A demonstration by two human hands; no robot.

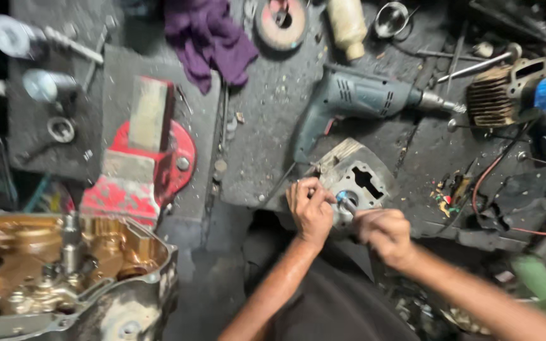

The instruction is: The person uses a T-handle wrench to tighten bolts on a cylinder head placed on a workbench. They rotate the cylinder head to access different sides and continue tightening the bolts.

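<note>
At the front edge of a grimy, dark metal workbench (273, 120), a person works with both bare hands close together over a grey, boxy metal engine casting (358, 180) with dark openings in its top face. Their left hand (311, 208) presses against the casting's near side, fingers curled onto it. Their right hand (383, 233) is closed around a small metal tool with a bluish tip (347, 202), held against the casting; what kind of tool is too blurred to tell. Just behind the casting lies a grey electric drill (361, 101). Farther left sit a red bench vise (146, 151) and a purple rag (206, 38); an oily, golden engine case (64, 265) fills the lower left corner.
</note>
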